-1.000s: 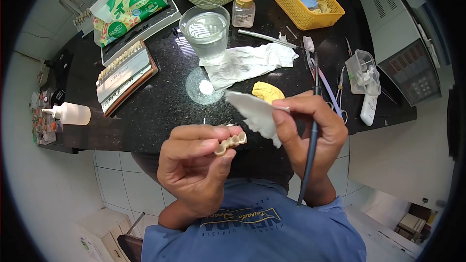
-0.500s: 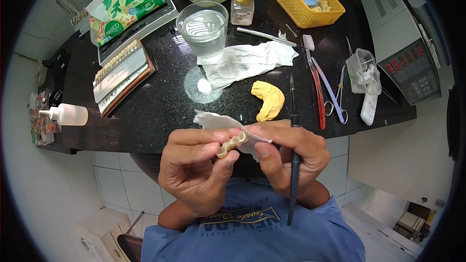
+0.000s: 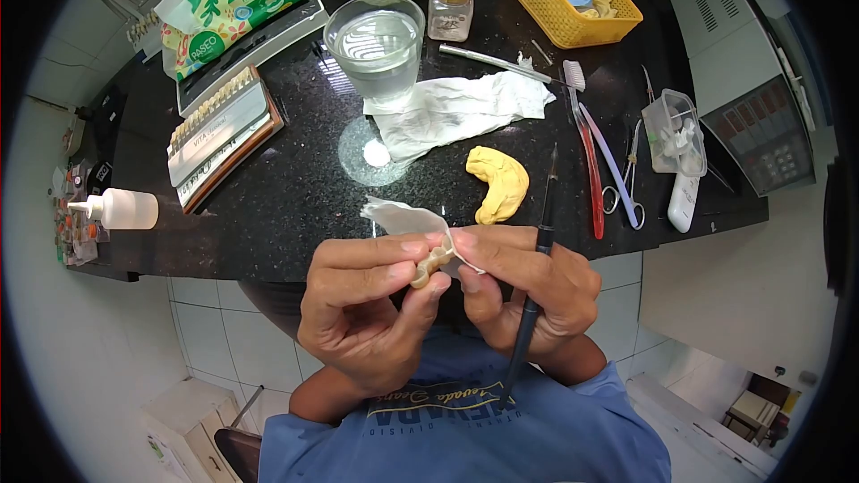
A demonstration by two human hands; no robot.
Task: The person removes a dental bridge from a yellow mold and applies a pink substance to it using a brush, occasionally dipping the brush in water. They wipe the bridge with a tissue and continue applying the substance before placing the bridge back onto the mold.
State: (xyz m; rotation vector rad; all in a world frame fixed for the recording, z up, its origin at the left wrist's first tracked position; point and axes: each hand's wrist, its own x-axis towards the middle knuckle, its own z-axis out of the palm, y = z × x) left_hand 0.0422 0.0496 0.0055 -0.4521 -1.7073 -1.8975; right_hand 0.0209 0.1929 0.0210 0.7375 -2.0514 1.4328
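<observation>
My left hand [image 3: 358,309] pinches a small tooth-coloured dental bridge [image 3: 424,272] between thumb and fingertips, in front of my chest. My right hand [image 3: 541,295] holds a white tissue [image 3: 404,216] pressed against the bridge's right end. Between the fingers of that same hand sits a slim black brush [image 3: 528,315], its fine dark tip pointing up and away from me. Just beyond the hands, on the black counter, lies a yellow curved dental cast [image 3: 506,181].
A glass of water [image 3: 376,49] stands by a crumpled tissue [image 3: 465,112]. Left are a tooth shade guide [image 3: 224,139] and squeeze bottle [image 3: 130,209]. A red toothbrush [image 3: 591,161], scissors [image 3: 632,170] and clear box [image 3: 673,130] lie right. Behind is a yellow basket [image 3: 573,27].
The tissue has come onto the bridge's right end, where there was a small gap. The brush has tilted, its rear end swinging left. The bridge has shifted slightly right.
</observation>
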